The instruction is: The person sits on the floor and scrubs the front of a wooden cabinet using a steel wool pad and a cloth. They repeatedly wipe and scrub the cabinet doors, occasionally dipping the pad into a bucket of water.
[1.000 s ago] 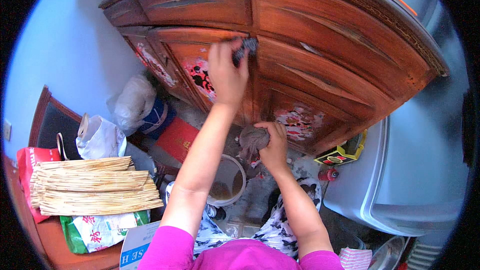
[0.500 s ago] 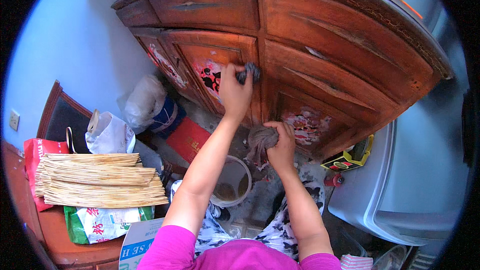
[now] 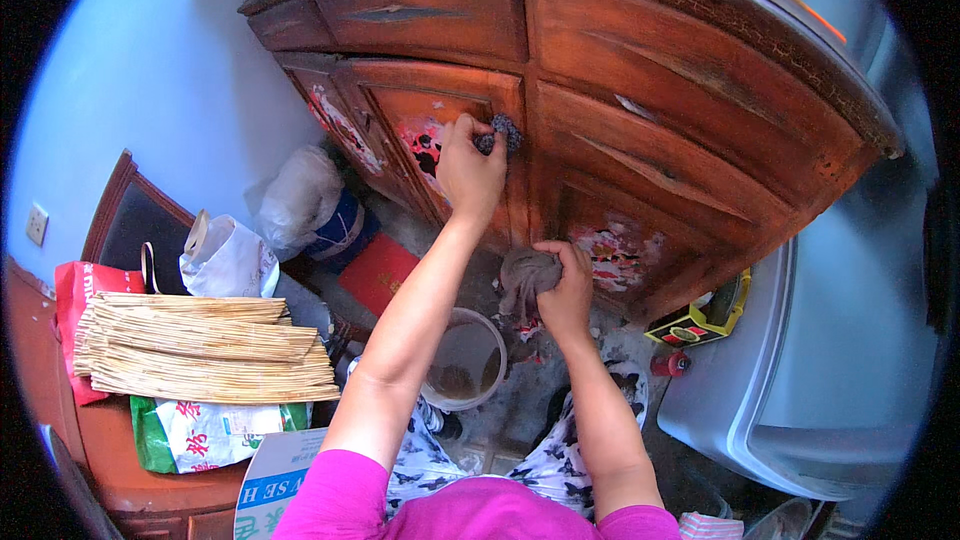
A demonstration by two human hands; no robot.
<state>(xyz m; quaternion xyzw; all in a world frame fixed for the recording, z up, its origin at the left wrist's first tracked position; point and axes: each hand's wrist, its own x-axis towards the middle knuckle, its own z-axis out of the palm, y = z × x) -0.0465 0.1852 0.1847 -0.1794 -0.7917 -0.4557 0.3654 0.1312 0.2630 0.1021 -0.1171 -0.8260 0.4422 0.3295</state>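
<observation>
1. At the upright right-hand edge of a wooden cabinet door (image 3: 495, 85), the left hand (image 3: 472, 168) has a dark, crinkled wad (image 3: 507, 135) pinched between thumb and fingers, with no open gap beyond the wad's own thickness.
2. From those fingertips the wad lies to the right, against or just in front of the wood; contact looks likely, but I cannot tell how firm it is. It is roundish with no clear long axis, whereas the door edge beside it runs up and down.
3. Of the 2 hands, the left is nearer that edge. A worn floral panel (image 3: 425, 145) sits just to its left.
4. Lower down, the right hand (image 3: 567, 290) has its fingers curled closed around a grey-brown cloth (image 3: 525, 280), bunched at the top, its loose end hanging downward.
5. Below and left of the cloth stands a pale bucket (image 3: 456, 404) with murky liquid inside.
</observation>
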